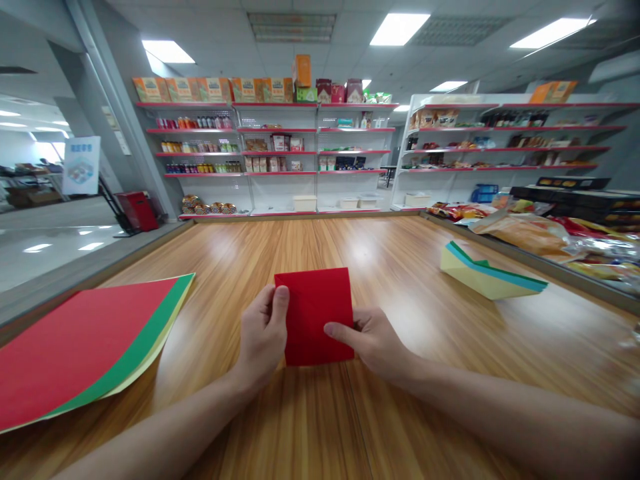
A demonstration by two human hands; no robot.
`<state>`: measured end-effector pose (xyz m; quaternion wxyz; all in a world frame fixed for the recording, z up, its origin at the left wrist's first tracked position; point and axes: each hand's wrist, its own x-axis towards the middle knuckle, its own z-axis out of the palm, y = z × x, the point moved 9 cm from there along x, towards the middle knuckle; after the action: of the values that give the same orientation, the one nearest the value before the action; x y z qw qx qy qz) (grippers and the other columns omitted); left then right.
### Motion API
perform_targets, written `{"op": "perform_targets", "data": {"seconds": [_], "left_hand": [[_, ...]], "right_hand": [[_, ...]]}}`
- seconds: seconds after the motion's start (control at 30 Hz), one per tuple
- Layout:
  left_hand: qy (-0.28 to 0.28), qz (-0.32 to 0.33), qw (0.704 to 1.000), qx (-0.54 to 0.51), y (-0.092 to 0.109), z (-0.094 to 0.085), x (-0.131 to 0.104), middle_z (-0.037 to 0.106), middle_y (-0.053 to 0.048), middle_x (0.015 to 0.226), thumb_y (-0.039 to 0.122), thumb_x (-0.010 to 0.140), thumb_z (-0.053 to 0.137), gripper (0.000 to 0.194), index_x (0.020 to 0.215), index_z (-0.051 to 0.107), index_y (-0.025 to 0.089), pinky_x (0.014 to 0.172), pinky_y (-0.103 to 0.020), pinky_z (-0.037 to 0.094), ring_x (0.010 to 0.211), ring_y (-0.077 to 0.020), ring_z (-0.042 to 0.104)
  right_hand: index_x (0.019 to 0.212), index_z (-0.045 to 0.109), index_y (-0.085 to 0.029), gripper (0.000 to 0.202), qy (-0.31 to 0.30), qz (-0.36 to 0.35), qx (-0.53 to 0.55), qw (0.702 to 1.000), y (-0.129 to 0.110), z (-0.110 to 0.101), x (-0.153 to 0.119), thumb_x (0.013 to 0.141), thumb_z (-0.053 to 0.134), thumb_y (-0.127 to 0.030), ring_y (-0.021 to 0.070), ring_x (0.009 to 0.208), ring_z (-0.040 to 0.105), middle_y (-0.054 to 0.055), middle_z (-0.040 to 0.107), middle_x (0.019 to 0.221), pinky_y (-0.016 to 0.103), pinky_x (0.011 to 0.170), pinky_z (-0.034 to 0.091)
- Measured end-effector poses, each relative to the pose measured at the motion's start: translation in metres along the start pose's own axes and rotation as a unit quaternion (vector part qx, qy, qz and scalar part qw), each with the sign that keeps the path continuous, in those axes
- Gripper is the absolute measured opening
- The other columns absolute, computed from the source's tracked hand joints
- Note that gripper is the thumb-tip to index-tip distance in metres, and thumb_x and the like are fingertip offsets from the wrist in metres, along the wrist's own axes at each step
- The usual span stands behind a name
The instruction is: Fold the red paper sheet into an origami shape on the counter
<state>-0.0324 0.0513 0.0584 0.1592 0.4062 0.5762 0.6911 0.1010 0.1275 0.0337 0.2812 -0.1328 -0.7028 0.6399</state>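
A folded red sheet of paper point(317, 307), nearly square, is held up over the wooden table between both hands. My left hand point(265, 327) pinches its left edge, thumb on the front face near the upper left corner. On the opposite side, my right hand point(375, 340) grips the lower right edge, its thumb lying across the front. The fingers behind the paper are mostly hidden. To the left lies a stack of coloured paper point(95, 333), red on top with green and pale yellow below. A folded paper boat point(487, 277), yellow, blue and green, sits at the right.
The wood-grain table point(240, 247) has a raised rim along its far and side edges. Beyond the right rim lie packaged snacks point(530, 233) and black boxes point(580, 200). Stocked shelves point(280, 150) stand past the far edge. A red bin point(137, 210) is at the left.
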Motion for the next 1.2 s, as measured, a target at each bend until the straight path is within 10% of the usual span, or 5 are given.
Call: {"op": "perform_targets", "data": {"seconds": [0.13,0.5,0.63,1.0,1.2], "left_hand": [[-0.185,-0.1,0.966,-0.149,-0.022,0.036,-0.007,0.068,-0.006,0.089,0.033,0.076,0.07,0.029,0.098,0.061,0.015,0.067,-0.028,0.051,0.074,-0.0179,0.063],[-0.225,-0.256,0.903,-0.263,-0.053,0.05,-0.017,0.071,-0.014,0.093,0.024,0.077,0.07,0.028,0.1,0.064,0.009,0.075,-0.035,0.054,0.079,-0.0219,0.068],[-0.248,-0.246,0.905,-0.241,-0.053,0.051,-0.018,0.07,-0.012,0.082,0.026,0.078,0.069,0.029,0.1,0.066,0.007,0.053,-0.025,0.054,0.06,-0.0162,0.065],[-0.436,-0.299,0.839,-0.132,-0.05,0.041,-0.034,0.065,-0.006,0.061,0.026,0.07,0.068,0.018,0.075,0.072,0.009,0.04,-0.019,0.036,0.044,-0.0112,0.054],[-0.435,-0.28,0.852,-0.084,-0.045,0.046,-0.035,0.071,-0.007,0.073,0.025,0.067,0.072,0.016,0.077,0.074,0.012,0.052,-0.021,0.041,0.057,-0.0141,0.061]], "right_hand": [[0.091,0.071,-0.012,0.027,0.005,0.039,0.093,0.995,0.011,-0.009,0.007,0.077,0.07,-0.034,0.0208,0.074,0.065,0.009,0.07,0.081,0.035,0.069,0.052],[0.087,0.069,-0.009,0.026,0.062,0.115,0.185,0.974,0.035,-0.021,0.01,0.07,0.075,-0.028,0.0228,0.073,0.067,0.012,0.071,0.082,0.042,0.077,0.052],[0.089,0.066,-0.011,0.027,0.089,0.131,0.229,0.96,0.036,-0.025,0.012,0.069,0.076,-0.026,0.0228,0.079,0.067,0.011,0.071,0.086,0.039,0.083,0.05],[0.076,0.068,-0.01,0.041,-0.181,0.209,0.246,0.929,0.031,-0.02,0.003,0.072,0.065,-0.051,0.0222,0.077,0.067,0.01,0.07,0.078,0.033,0.075,0.049],[0.076,0.068,-0.006,0.027,-0.142,0.211,0.072,0.964,0.041,-0.013,-0.001,0.071,0.075,-0.032,0.0117,0.056,0.06,0.007,0.069,0.07,0.021,0.053,0.043]]}}
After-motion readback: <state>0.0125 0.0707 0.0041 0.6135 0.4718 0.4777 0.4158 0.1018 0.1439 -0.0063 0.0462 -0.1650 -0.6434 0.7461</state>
